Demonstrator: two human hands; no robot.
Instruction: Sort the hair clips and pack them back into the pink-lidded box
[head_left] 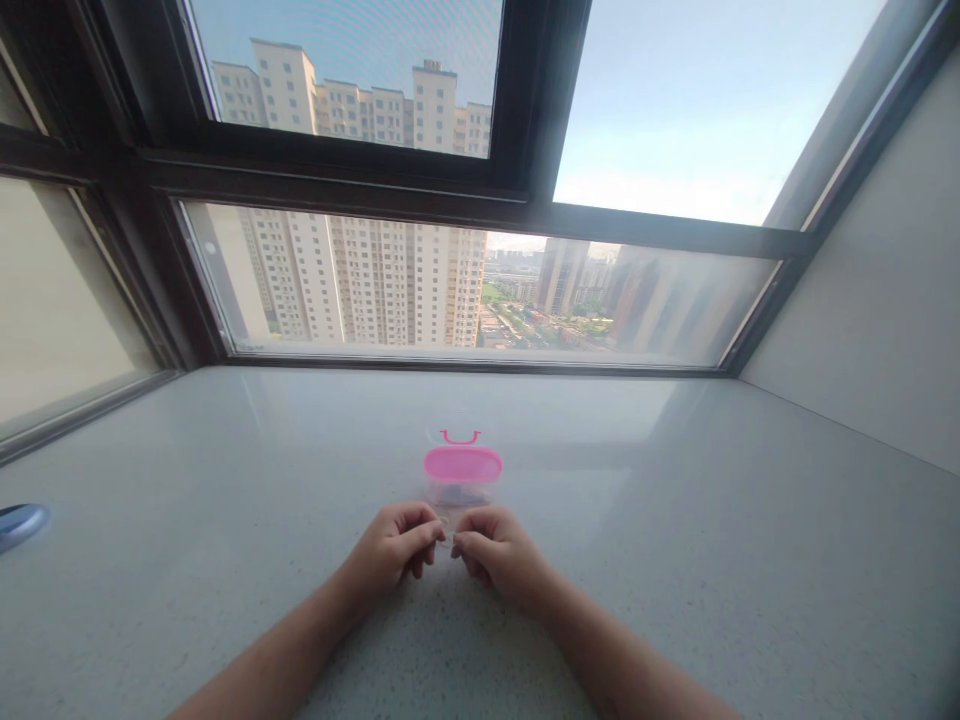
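Close together over the speckled sill, my left hand (397, 548) and my right hand (495, 552) both have thumb and index finger pinched. A thin, pale, string-like loop (447, 534) spans the small gap between the fingertips, and each hand grips it. It is too fine to make out its exact kind. Just beyond my fingers stands a small clear plastic box (459, 494) with a pink oval lid (463, 464). Something dark shows through its side, too blurred to name. Behind the box lies a curved pink handle (460, 438).
The pale speckled windowsill (675, 540) extends to a dark window frame (480, 368) at the back. A blue, shiny rounded object (22, 525) is cut off by the left edge. A white wall (885, 300) bounds the right side. High-rise buildings are visible outside.
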